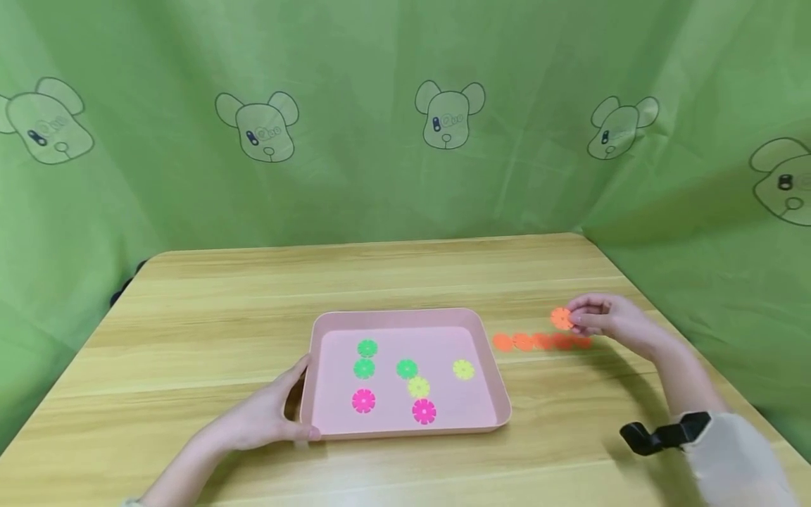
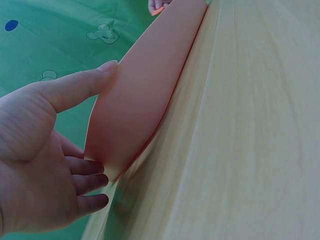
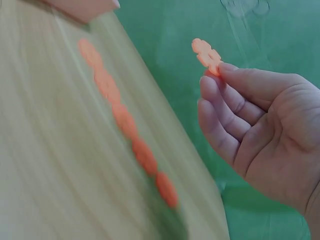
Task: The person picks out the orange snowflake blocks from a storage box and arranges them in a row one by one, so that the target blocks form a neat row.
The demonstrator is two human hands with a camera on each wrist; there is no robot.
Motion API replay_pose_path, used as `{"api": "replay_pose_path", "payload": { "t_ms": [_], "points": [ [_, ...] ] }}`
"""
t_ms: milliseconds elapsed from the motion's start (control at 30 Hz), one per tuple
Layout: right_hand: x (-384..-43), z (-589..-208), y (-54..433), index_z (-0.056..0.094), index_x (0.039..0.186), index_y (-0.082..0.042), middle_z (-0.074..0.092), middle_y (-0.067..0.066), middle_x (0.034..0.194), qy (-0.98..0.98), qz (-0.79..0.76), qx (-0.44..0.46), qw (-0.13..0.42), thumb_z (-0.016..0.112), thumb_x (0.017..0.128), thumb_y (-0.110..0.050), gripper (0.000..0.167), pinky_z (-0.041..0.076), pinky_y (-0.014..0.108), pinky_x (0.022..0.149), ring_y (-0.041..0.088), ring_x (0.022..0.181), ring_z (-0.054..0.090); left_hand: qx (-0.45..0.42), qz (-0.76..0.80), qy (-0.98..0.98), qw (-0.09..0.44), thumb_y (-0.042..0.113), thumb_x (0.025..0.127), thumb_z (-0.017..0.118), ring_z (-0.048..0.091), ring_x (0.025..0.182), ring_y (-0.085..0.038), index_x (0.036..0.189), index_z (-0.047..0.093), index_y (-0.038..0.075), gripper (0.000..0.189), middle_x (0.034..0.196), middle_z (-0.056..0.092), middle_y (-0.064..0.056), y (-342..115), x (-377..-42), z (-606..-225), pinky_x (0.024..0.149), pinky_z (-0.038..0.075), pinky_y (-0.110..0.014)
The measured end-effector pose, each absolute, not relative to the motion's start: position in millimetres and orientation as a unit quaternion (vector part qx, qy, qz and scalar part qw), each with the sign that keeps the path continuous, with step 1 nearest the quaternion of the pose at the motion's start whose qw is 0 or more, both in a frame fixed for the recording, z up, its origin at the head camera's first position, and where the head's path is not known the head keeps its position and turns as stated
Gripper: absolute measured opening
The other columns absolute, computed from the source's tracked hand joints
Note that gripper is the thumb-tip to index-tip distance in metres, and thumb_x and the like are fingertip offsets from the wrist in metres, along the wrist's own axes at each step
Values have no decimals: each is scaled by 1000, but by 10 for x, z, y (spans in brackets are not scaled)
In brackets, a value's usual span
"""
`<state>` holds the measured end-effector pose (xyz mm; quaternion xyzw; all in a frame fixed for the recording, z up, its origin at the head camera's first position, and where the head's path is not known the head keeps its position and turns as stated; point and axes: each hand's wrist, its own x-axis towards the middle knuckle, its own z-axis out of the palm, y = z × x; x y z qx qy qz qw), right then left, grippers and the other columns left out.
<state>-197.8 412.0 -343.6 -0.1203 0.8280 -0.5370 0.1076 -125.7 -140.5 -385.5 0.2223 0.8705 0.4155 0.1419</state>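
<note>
In the head view my right hand (image 1: 611, 322) pinches an orange notched plastic disc (image 1: 561, 318) between thumb and fingertips, raised above the table. Below it, several like orange discs (image 1: 522, 342) lie in a row on the wood, right of the tray. My left hand (image 1: 262, 419) rests at the left end of a pink tray (image 1: 393, 320), spread wide, with the thumb at its near corner and fingers along its left wall. Inside the tray lie green discs (image 1: 364, 368), yellow discs (image 1: 464, 370) and pink discs (image 1: 364, 401). The left wrist view shows the thumb touching the tray's rim (image 2: 135, 75).
A wooden table (image 1: 222, 296) carries everything. Green cloth (image 1: 355, 197) printed with bear heads hangs behind it and along the sides. A black strap (image 1: 665, 435) sticks out from the right sleeve (image 1: 738, 458).
</note>
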Motion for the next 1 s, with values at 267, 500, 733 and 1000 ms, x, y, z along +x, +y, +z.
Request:
{"api": "replay_pose_path", "payload": {
  "t_ms": [267,500,733,1000],
  "points": [
    [-1886,-3616,4498,58,105,-6,64,-4,93,824,-554,-69,93,53,94,-8,12,52,24,74,11,86,62,226,406,875,139,41,68,80,26,132,-39,146,11,-4,114,147,22,-26,-1392,-1260,-3870,104,22,-56],
    [-1874,-3692,4761,64,98,-13,66,0,91,775,-625,-29,88,53,93,-3,16,52,24,74,12,83,64,223,401,878,135,42,68,79,25,132,-38,146,11,-4,113,147,21,-26,-1392,-1267,-3881,105,22,-55],
    [-1902,-3793,4899,63,95,-18,66,-2,85,805,-586,21,90,58,91,-9,11,53,25,68,10,77,62,226,401,878,131,42,68,80,30,130,-36,147,11,-3,114,147,24,-24,-1401,-1264,-3889,103,26,-55],
    [-1935,-3878,4886,53,113,12,62,-7,86,851,-516,36,91,55,93,-10,29,53,25,69,4,77,59,229,405,875,134,41,68,79,29,131,-37,146,11,-3,113,147,24,-24,-1402,-1258,-3882,103,25,-55]
  ]
}}
